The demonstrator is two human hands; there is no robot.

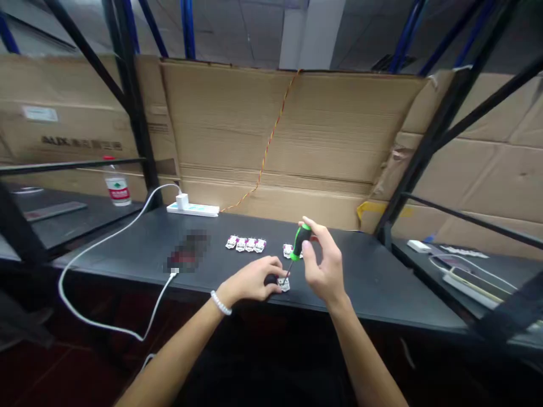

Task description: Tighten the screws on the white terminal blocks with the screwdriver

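My right hand (324,263) grips a green-and-black screwdriver (301,240) by its handle, thumb and fingers around it. The thin shaft slants down to a small white part (284,285) near the table's front edge. Beside that part, my left hand (257,278) is closed on a small black rounded object (270,279), its kind unclear, and its fingertips touch or nearly touch the white part. Behind the hands, several white-and-purple parts (246,244) lie in a row. More such parts (288,250) lie behind the screwdriver, partly hidden by it and my right hand.
The dark table (373,282) is backed by a cardboard wall (237,124). A white power strip (193,210) with a charger and looping white cable (70,265) sits at the back left. A blurred-out item (186,251) lies left. A water bottle (117,186) stands farther left.
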